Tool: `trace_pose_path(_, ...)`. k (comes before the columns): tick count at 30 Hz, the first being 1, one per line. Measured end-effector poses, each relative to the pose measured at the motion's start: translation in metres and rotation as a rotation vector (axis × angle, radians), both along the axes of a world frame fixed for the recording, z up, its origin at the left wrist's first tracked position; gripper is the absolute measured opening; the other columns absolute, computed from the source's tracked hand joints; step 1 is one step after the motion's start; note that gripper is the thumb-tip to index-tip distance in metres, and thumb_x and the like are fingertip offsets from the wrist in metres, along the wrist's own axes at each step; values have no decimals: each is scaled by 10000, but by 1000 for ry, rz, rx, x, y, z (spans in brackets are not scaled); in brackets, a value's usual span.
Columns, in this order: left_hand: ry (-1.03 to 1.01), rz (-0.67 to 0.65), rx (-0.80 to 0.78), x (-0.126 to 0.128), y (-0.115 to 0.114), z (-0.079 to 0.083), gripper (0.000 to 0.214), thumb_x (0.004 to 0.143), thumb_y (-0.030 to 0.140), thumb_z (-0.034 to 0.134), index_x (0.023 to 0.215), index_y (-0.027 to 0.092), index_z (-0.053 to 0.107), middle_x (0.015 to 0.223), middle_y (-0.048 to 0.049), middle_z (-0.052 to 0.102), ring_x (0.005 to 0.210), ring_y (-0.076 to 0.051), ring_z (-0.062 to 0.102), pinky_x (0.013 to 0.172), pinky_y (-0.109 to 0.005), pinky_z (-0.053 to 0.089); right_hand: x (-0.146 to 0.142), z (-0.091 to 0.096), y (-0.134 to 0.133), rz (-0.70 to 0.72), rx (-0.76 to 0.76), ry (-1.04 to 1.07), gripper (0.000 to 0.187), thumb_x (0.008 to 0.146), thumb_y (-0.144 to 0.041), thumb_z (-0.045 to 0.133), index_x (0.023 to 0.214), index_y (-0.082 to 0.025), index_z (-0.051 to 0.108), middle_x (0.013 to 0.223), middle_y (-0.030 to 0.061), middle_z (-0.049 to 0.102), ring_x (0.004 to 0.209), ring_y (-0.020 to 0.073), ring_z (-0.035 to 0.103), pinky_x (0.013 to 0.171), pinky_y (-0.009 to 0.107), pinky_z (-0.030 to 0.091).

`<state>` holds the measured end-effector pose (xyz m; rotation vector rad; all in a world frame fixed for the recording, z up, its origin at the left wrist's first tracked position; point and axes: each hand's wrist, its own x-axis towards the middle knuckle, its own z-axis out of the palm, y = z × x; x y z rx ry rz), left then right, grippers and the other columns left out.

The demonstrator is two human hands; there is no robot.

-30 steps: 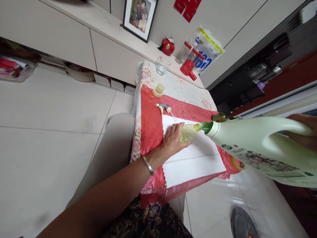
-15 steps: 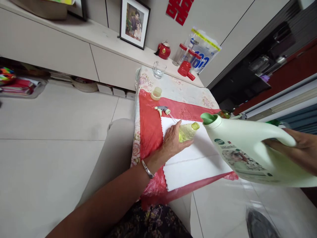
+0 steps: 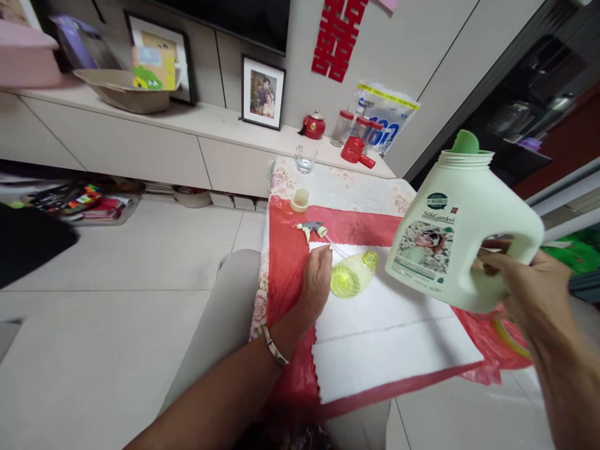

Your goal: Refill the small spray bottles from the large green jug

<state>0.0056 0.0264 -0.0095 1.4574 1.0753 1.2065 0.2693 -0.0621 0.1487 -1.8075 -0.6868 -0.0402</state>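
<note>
My right hand (image 3: 532,284) grips the handle of a large pale green detergent jug (image 3: 462,228), held upright in the air, its green spout open at the top. My left hand (image 3: 317,282) is closed on the base of a small yellow-green bottle (image 3: 352,275), which is tipped on its side over a white cloth (image 3: 389,337). The cloth lies on a red plastic sheet (image 3: 288,262) covering a small table. A spray nozzle head (image 3: 312,230) with its tube and a pale yellow cap (image 3: 300,200) lie on the table beyond my left hand.
A drinking glass (image 3: 305,158) stands at the table's far end. Behind it a low cabinet (image 3: 154,147) carries a framed photo (image 3: 262,91), a red pot (image 3: 314,125), red-lidded jars (image 3: 349,128) and a plastic bag (image 3: 387,119). Tiled floor (image 3: 117,300) lies to the left.
The jug has swung from a tilted pouring position at the small bottle's mouth up to upright and away. The small bottle has tipped onto its side in my left hand.
</note>
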Motion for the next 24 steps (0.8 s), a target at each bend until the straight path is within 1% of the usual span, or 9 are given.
trace_pose_path(2, -44, 39, -51, 2, 0, 4, 275, 1007, 348, 341, 1127, 232, 560, 1117, -78, 684, 1016, -190, 686, 881, -371, 600, -3, -15, 23, 67, 59, 21, 282, 529, -219, 757, 804, -158, 739, 750, 34, 651, 556, 100, 503, 459, 222, 362)
trace_pose_path(4, -112, 59, -116, 3, 0, 7, 256, 987, 354, 395, 1100, 208, 572, 1118, -85, 693, 1036, -196, 680, 883, -365, 591, -6, -33, 48, 126, 102, 50, 246, 612, -191, 758, 849, -140, 717, 783, 23, 654, 588, 91, 522, 492, 207, 398)
trace_pose_path(6, -173, 59, -158, 4, 0, 8, 240, 968, 343, 433, 1083, 198, 587, 1125, -91, 698, 1072, -204, 670, 907, -368, 576, -10, -53, 73, 174, 118, 75, 204, 765, -224, 747, 928, -122, 680, 807, 10, 633, 613, 70, 525, 540, 187, 442)
trace_pose_path(8, -195, 62, -171, 4, 0, 8, 219, 955, 317, 454, 1077, 199, 593, 1137, -91, 702, 1084, -207, 667, 924, -378, 565, -14, -73, 97, 199, 116, 90, 235, 929, -323, 652, 1012, -104, 629, 860, 13, 608, 682, 67, 552, 620, 196, 502)
trace_pose_path(10, -191, 63, -175, 4, 0, 8, 198, 940, 277, 469, 1073, 204, 597, 1144, -89, 707, 1076, -206, 672, 937, -386, 557, -18, -91, 118, 203, 104, 103, 287, 973, -372, 598, 1074, -104, 610, 935, 32, 607, 776, 92, 587, 694, 236, 540)
trace_pose_path(13, -174, 64, -188, 4, -1, 8, 189, 916, 224, 486, 1061, 205, 605, 1151, -90, 710, 1081, -207, 673, 947, -390, 552, -23, -111, 139, 228, 67, 133, 320, 973, -389, 594, 1139, -115, 603, 1040, 60, 611, 885, 128, 608, 775, 290, 559)
trace_pose_path(17, -144, 81, -199, 6, -3, 11, 198, 883, 168, 503, 1042, 208, 613, 1147, -89, 713, 1106, -212, 667, 947, -390, 555, -21, -123, 149, 275, 15, 181, 358, 969, -395, 596, 1199, -119, 591, 1138, 81, 599, 989, 163, 607, 858, 347, 554)
trace_pose_path(20, -150, 71, -191, 8, -4, 11, 205, 874, 151, 505, 1036, 212, 615, 1147, -81, 716, 1069, -201, 682, 930, -377, 563, -16, -123, 150, 314, -30, 223, 359, 970, -398, 594, 1206, -127, 592, 1162, 85, 594, 1016, 171, 602, 881, 359, 550)
trace_pose_path(24, -174, 40, -192, 10, -2, 8, 188, 881, 178, 512, 1030, 204, 624, 1130, -83, 725, 1035, -199, 692, 921, -369, 560, -12, -120, 152, 342, -89, 314, 352, 974, -404, 586, 1198, -133, 597, 1155, 83, 597, 1007, 167, 604, 874, 351, 553)
